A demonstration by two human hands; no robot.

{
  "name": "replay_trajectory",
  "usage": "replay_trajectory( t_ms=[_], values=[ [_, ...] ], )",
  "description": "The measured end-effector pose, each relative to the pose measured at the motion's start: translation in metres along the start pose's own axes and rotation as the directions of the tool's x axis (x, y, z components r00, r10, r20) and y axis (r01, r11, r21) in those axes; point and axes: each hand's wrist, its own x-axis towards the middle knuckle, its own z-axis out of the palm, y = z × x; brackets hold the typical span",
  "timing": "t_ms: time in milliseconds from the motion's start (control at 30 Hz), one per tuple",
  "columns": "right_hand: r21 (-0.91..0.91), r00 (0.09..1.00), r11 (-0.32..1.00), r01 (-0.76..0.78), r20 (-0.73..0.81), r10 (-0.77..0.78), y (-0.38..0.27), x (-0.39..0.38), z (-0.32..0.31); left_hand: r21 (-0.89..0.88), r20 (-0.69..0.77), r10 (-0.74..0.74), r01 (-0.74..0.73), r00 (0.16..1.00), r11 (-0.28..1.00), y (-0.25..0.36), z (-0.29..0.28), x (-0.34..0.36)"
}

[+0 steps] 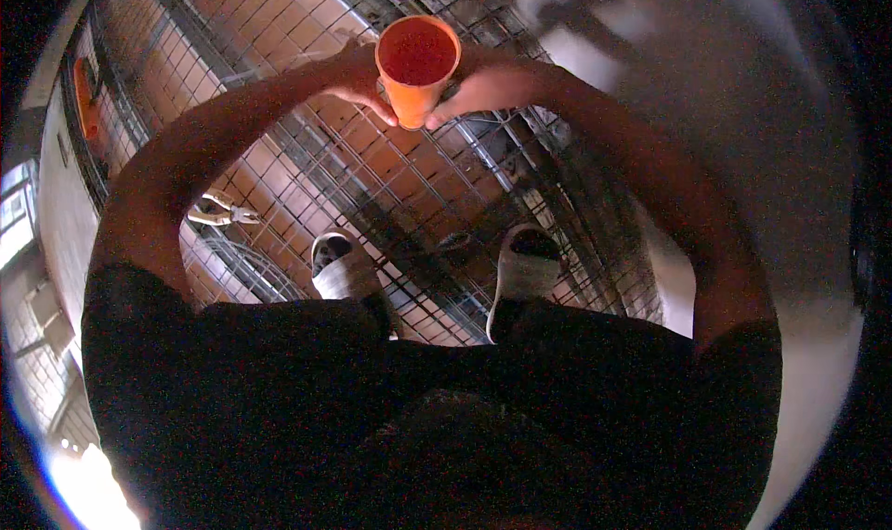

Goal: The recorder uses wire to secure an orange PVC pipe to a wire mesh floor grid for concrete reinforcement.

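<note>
Pinching the orange cup (410, 96) between them at twelve o'clock, the left hand (360, 77) and right hand (472, 90) held it aloft; setting down looked undone.

A floor of reddish-brown panels (290, 198) spreads from the upper left to the centre of the frame, with a dark metal grid (373, 170) over it. Pale-handled pliers (221, 210) lie on the grid at centre left; two light shoes (346, 275) stand on it at centre.
</note>
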Motion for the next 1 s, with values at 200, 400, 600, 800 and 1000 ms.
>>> replay_trajectory(
  t_ms=[200,400,600,800,1000],
  values=[
    [-0.042,0.957,0.969,-0.245,-0.172,0.234,0.023,-0.083,-0.023,0.310,-0.081,-0.186,0.202,0.979,0.929,0.009,0.004,-0.010],
    [0.026,0.917,0.999,-0.046,-0.395,0.053,0.107,-0.096,0.059,0.567,-0.167,-0.055,0.141,0.984,0.811,0.001,0.005,-0.010],
    [0.160,0.820,0.986,0.035,-0.570,0.063,0.119,-0.065,0.073,0.649,-0.200,0.101,0.054,0.975,0.759,-0.006,0.013,-0.003],
    [0.094,0.788,0.995,0.015,-0.613,0.046,0.108,-0.030,0.052,0.706,-0.336,0.174,0.125,0.926,0.697,-0.005,0.031,0.004],
    [0.056,0.790,0.973,-0.225,-0.575,0.215,0.093,-0.015,0.045,0.682,-0.442,0.275,0.121,0.854,0.721,-0.003,0.045,0.003]
  ],
)
